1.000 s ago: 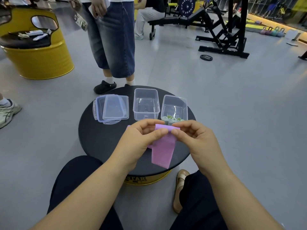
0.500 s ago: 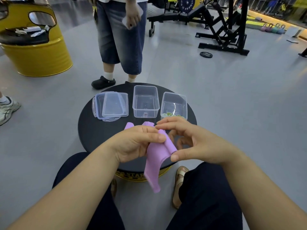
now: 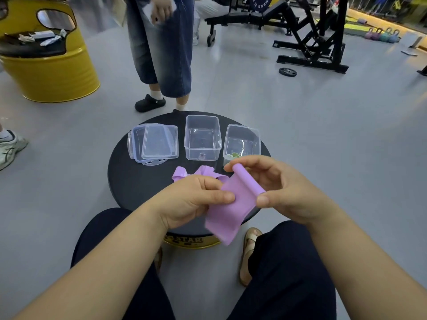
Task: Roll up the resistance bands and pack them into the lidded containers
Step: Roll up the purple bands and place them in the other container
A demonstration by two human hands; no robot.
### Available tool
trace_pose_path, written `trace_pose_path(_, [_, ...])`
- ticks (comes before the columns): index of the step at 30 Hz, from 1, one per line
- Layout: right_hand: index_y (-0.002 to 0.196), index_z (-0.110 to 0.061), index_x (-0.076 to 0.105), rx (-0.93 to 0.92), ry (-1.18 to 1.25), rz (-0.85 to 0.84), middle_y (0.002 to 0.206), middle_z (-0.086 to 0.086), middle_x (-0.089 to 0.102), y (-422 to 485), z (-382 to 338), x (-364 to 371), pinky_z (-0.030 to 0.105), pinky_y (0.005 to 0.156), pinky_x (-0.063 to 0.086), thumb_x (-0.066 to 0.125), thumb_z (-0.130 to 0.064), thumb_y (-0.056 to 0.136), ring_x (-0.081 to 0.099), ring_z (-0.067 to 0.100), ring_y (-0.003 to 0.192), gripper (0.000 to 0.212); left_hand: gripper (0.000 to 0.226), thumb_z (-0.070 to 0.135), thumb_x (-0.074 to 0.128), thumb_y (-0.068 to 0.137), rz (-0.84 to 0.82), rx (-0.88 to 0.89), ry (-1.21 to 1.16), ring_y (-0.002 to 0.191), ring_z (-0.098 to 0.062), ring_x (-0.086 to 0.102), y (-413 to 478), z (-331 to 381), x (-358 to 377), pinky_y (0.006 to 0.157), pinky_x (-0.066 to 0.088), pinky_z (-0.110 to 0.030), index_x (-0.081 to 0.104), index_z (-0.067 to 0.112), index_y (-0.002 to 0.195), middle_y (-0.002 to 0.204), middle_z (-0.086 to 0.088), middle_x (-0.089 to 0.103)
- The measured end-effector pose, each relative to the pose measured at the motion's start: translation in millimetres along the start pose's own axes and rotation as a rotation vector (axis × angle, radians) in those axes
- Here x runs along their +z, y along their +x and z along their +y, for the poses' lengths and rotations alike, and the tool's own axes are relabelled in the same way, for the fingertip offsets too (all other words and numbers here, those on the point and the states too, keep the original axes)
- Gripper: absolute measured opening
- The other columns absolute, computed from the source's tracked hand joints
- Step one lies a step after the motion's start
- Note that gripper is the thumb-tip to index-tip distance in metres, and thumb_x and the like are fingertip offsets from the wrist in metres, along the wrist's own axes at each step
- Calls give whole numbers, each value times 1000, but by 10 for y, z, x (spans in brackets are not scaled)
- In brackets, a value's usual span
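Observation:
A purple resistance band is held over the near edge of a round black table. My left hand pinches its flat part between thumb and fingers. My right hand pinches a small rolled end of the band at its upper right. The band's loose tail hangs down toward my knees, and more purple band lies bunched on the table behind my left hand. Two clear open containers stand at the back: an empty one and one with a green band in it. Clear lids lie stacked at the left.
A person in denim shorts stands just beyond the table. A yellow barrel seat is at the far left, gym machines at the far right. A sneaker shows at the left edge. My knees flank the table.
The band's top edge went from flat between both hands to a small roll in my right hand. My left hand shifted to the flat part below it. The standing person stepped closer.

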State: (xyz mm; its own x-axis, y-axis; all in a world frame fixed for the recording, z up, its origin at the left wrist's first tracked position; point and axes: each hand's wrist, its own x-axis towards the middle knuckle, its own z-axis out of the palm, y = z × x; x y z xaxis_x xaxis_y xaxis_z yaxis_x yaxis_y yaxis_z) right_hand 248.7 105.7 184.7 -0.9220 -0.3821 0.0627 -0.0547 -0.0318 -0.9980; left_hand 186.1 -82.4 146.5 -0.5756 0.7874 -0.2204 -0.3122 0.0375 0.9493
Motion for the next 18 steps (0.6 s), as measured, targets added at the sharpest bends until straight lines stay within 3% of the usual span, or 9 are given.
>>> trace_pose_path(5, [109, -29, 68, 35, 105, -33, 112, -6, 68, 18, -16, 4, 28, 84, 51, 88, -40, 54, 63, 16, 106, 60, 35, 26, 76, 51, 4, 10, 19, 74, -11, 63, -25, 64, 79, 69, 50, -19, 68, 6, 78, 79, -4, 64])
trace_pose_path(10, [103, -37, 68, 69, -109, -29, 107, -8, 68, 14, -98, -57, 37, 90, 50, 85, -22, 54, 58, 21, 104, 54, 47, 22, 78, 54, -45, -1, -6, 99, -19, 59, -30, 45, 119, 92, 45, -29, 70, 10, 99, 109, -13, 62])
trace_pose_path(12, [99, -39, 68, 91, -157, -32, 106, -7, 68, 2, -150, -72, 30, 85, 52, 78, -17, 56, 58, 20, 101, 50, 45, 31, 84, 53, -32, 1, -74, 96, -22, 56, -35, 33, 150, 91, 42, -30, 73, 14, 93, 105, -14, 61])
trace_pose_path(14, [98, -41, 68, 100, -186, -37, 106, 10, 64, -5, -186, -86, 28, 79, 51, 78, -18, 55, 55, 25, 98, 50, 33, 43, 81, 61, 2, 6, -72, 83, -18, 56, -43, 35, 173, 80, 42, -26, 75, 17, 80, 88, -8, 64])
trace_pose_path(16, [98, -41, 69, 97, -168, -29, 106, 29, 56, -6, -200, -89, 29, 80, 52, 78, -18, 53, 54, 27, 97, 51, 22, 42, 72, 66, 36, -9, 5, 62, -7, 55, -59, 70, 193, 61, 42, -15, 74, 20, 65, 66, 3, 63])
trace_pose_path(18, [98, -40, 71, 87, -119, -38, 101, 19, 64, -8, -189, -93, 28, 81, 54, 79, -17, 51, 57, 26, 96, 53, 25, 45, 70, 59, 50, -11, 78, 60, -4, 54, -59, 95, 196, 59, 40, -14, 73, 21, 61, 61, 7, 60])
